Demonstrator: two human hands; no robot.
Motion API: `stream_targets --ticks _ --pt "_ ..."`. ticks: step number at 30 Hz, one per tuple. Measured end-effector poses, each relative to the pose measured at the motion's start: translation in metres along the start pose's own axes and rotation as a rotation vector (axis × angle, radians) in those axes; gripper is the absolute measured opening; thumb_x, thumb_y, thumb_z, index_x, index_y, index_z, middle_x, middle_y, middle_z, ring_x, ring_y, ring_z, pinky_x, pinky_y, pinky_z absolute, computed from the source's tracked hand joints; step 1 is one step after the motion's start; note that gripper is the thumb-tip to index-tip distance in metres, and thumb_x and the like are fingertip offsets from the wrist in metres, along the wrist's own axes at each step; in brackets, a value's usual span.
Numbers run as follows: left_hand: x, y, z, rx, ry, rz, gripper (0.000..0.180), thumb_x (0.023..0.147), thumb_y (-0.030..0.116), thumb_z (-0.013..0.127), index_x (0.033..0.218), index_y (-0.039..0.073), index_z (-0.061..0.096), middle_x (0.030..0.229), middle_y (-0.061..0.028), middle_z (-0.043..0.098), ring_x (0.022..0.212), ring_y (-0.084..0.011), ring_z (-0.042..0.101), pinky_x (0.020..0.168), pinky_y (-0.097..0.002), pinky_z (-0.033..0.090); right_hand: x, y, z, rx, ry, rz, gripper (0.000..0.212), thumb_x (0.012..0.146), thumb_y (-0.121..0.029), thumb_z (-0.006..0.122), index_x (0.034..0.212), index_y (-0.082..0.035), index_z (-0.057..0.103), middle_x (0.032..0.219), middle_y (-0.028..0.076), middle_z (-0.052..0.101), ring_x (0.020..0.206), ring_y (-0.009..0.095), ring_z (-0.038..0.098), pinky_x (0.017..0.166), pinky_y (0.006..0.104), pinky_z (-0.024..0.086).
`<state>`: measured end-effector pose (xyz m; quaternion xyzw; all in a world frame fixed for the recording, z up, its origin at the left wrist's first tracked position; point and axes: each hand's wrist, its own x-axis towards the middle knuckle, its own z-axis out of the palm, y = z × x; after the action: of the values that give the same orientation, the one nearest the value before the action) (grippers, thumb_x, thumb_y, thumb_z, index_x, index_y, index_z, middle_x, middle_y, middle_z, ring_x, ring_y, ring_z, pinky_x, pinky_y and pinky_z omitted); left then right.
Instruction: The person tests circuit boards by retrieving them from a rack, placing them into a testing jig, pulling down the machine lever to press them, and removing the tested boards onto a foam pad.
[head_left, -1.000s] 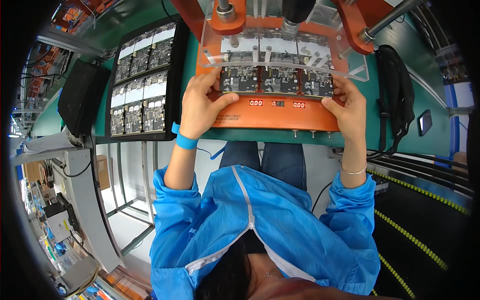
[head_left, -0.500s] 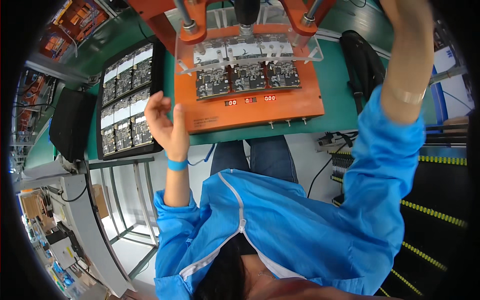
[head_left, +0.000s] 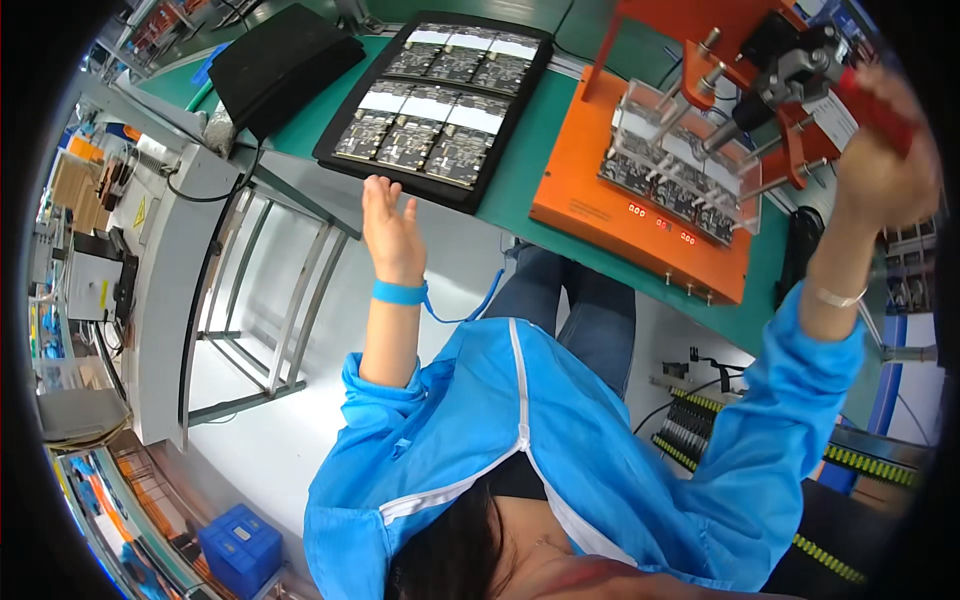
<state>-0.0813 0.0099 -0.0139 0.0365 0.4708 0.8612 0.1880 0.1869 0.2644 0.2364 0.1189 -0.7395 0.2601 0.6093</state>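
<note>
My right hand (head_left: 885,175), smeared by motion, is wrapped round the red lever handle (head_left: 880,108) of a press fixture with an orange base (head_left: 585,215). The fixture's clear plastic plate (head_left: 628,118) with its pins lies over a row of circuit boards (head_left: 628,172). Red digits glow on the front of the base. My left hand (head_left: 393,235), a blue band (head_left: 398,293) on its wrist, is raised with fingers stretched and nothing in it. It is nearest to a black tray (head_left: 425,192) holding two rows of circuit boards (head_left: 458,150).
A black folded cover (head_left: 285,65) lies on the green bench (head_left: 520,195) left of the tray. Toggle switches (head_left: 690,288) stick out of the base's front. A blue cord (head_left: 480,308) runs from the wristband. A blue crate (head_left: 240,550) stands at the lower left.
The view has swung left, so the fixture now sits further right. My right hand has come down with the lever handle in it, and the clear plate appears lower over the boards.
</note>
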Motion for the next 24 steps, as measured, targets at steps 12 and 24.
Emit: stream_targets --ticks 12,24 --pt "0.043 0.018 0.010 -0.517 0.113 -0.121 0.044 0.089 0.032 0.050 0.114 -0.001 0.036 0.099 -0.0119 0.039 0.081 -0.0207 0.043 0.070 -0.0331 0.042 -0.171 -0.031 0.175 0.382 -0.024 1.139 0.048 0.088 -0.032 0.055 0.119 0.002 0.040 0.097 0.018 0.055 0.085 0.022 0.059 0.074 0.0306 0.047" --pt "0.087 -0.038 0.011 1.390 -0.208 0.966 0.034 0.076 0.004 0.040 0.104 0.006 0.060 0.118 -0.0121 0.056 0.115 -0.0299 0.047 0.095 -0.0420 0.032 -0.164 0.201 0.330 0.083 0.836 1.512 0.018 0.079 0.003 0.052 0.096 0.006 0.050 0.099 0.019 0.057 0.094 0.030 0.059 0.075 0.0380 0.049"
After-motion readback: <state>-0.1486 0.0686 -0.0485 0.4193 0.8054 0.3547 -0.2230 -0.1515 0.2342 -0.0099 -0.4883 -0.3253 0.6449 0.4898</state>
